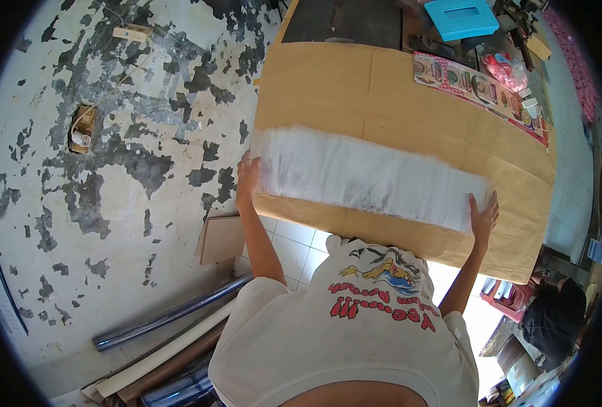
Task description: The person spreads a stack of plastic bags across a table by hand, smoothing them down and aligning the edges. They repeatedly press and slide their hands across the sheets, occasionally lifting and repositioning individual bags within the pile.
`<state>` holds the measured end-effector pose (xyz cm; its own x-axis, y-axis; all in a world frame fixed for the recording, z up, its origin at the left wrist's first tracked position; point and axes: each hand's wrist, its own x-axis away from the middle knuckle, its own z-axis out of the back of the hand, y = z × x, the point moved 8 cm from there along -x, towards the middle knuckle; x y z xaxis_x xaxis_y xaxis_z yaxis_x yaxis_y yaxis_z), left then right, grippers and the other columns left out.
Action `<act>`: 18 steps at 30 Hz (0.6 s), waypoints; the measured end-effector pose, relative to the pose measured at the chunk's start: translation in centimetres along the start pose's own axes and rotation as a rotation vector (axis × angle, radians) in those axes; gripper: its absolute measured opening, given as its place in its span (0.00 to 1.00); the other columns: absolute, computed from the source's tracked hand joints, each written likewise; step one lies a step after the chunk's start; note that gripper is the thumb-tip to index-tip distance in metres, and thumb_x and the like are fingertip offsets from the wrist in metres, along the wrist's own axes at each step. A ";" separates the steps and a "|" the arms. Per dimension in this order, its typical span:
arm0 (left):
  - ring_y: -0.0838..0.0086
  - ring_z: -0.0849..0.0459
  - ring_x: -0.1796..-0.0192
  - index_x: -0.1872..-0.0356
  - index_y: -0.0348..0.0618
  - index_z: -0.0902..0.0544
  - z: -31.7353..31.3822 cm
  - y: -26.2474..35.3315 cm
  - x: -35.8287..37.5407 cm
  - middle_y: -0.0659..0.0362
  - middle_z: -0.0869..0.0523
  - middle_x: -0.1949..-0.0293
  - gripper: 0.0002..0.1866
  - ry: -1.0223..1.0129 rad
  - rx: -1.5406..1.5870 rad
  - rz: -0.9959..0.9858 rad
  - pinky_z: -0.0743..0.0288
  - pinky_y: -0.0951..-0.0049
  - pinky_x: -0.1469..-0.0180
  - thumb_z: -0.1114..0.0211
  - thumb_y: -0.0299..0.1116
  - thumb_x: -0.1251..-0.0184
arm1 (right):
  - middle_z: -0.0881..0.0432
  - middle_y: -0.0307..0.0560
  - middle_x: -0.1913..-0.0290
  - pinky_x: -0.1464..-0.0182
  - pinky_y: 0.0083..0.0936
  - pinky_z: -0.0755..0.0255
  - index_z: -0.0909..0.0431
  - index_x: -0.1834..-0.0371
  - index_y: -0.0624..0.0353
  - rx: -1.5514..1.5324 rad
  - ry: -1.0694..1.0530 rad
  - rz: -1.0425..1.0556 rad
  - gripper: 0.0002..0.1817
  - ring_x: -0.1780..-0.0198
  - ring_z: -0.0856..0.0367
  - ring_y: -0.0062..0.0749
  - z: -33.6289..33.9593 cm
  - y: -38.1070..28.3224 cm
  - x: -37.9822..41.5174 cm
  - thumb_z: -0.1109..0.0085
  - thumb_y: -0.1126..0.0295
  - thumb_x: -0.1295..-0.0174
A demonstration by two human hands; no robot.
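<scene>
A long whitish, streaky band [369, 178] with ragged edges stretches across brown paper [314, 88] that covers the table. At the band's left end is my left hand [248, 178], fingers stretched out along the table's left edge. My right hand [484, 216] rests by the band's right end, its thumb and fingers spread apart. Neither hand shows anything in its grasp.
At the table's far side are a blue plastic container [461, 18], a printed food strip [480, 88] and a pink bag [506, 70]. Rolls of sheet material [172, 315] lean at lower left beside a peeling wall [131, 136]. A dark-clothed person [555, 315] is at right.
</scene>
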<state>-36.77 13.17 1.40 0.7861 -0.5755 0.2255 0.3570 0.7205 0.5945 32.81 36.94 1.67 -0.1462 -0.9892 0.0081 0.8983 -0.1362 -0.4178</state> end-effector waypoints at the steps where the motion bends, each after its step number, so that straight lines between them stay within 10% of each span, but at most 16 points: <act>1: 0.49 0.34 0.27 0.26 0.44 0.36 -0.3 -0.1 -0.2 0.40 0.33 0.29 0.42 -0.041 0.110 0.032 0.40 0.51 0.28 0.38 0.60 0.35 | 0.36 0.65 0.28 0.28 0.52 0.43 0.41 0.25 0.61 -0.003 -0.008 -0.014 0.51 0.28 0.37 0.61 -0.3 0.8 -0.6 0.38 0.35 0.41; 18: 0.48 0.36 0.25 0.24 0.31 0.47 -2.4 3.8 -0.9 0.38 0.37 0.26 0.66 -0.307 -0.069 0.060 0.40 0.57 0.25 0.31 0.73 0.53 | 0.20 0.71 0.43 0.37 0.46 0.30 0.34 0.31 0.65 -0.071 -0.375 -0.132 0.53 0.39 0.21 0.60 0.3 -3.3 -1.2 0.34 0.32 0.49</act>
<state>-34.94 17.39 1.61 0.6215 -0.6132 0.4875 0.3561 0.7755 0.5214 30.14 38.56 3.30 -0.0851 -0.9165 0.3908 0.8491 -0.2720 -0.4529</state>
